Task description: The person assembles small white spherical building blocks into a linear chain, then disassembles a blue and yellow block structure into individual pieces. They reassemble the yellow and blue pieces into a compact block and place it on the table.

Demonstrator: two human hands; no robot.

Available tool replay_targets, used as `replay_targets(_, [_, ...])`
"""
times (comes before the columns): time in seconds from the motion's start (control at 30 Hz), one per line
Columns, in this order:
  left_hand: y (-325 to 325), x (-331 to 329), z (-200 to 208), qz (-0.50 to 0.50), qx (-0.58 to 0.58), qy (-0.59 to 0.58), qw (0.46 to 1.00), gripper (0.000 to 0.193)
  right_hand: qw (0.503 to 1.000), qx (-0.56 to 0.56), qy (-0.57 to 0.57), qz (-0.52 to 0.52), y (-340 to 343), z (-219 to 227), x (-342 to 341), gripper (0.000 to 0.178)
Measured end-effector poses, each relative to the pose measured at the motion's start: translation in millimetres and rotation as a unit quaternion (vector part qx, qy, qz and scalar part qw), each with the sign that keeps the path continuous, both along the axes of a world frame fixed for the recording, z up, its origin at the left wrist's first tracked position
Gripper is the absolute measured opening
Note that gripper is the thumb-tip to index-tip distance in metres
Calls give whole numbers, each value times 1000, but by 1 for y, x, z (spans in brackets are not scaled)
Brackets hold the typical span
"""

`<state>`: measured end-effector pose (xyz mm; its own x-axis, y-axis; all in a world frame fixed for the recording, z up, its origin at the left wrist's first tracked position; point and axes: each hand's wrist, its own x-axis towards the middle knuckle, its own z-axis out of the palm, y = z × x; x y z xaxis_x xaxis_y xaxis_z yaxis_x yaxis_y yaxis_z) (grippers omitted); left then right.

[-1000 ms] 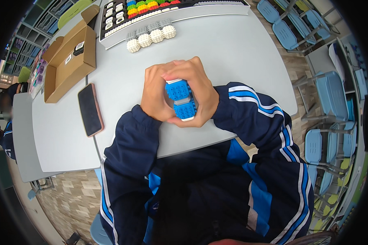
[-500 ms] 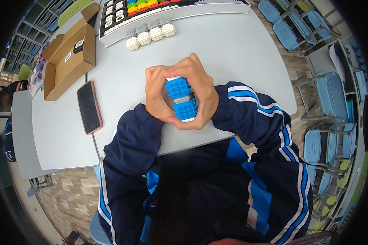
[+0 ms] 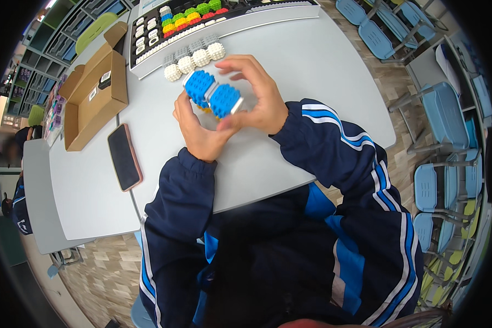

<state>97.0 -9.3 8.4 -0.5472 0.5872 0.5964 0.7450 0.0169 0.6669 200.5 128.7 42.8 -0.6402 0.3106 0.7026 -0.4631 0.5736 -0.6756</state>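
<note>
A joined piece of two blue studded building blocks [image 3: 224, 99] with white ends and a grey connector between them is tilted above the table. A little yellow shows beneath it. My left hand [image 3: 199, 131] is closed around its lower left side, the fingers partly hidden behind it. My right hand [image 3: 263, 98] is open and curved beside the piece, its fingers lifted away from the blocks; the thumb lies close to the lower right end. Just beyond, a row of white studded balls with grey blocks [image 3: 186, 64] lies on the table.
A tray of colourful blocks [image 3: 147, 66] stands at the far edge of the white table [image 3: 322, 71]. An open cardboard box [image 3: 115, 90] and a phone [image 3: 124, 158] are to the left. Blue chairs [image 3: 445, 117] stand at the right.
The blue block piece has moved away from me and to the left, turning from upright to slanted. My right hand has loosened from around it, fingers spreading.
</note>
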Motion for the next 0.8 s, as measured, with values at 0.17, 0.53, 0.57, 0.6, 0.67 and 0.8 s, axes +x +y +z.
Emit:
replay_targets(0.17, [-1,10,7,-29,-22,-123,992,89,971,-236,-10,22,-7,-17,-6,40])
replay_targets(0.53, [5,22,9,-143,66,-466,870,47,916,-383,-110,55,1,-21,-12,53])
replay_targets(0.57, [6,23,9,-145,72,-488,858,48,905,-404,-117,62,2,-21,-12,51])
replay_targets(0.6, [5,22,5,-132,90,-463,872,47,910,-394,-119,57,0,-21,-12,48])
replay_targets(0.67, [5,21,-3,-106,125,-411,897,45,919,-372,-122,48,-4,-21,-15,44])
replay_targets(0.8, [5,18,0,-97,170,-357,913,39,949,-294,-114,-9,-5,-38,-20,47])
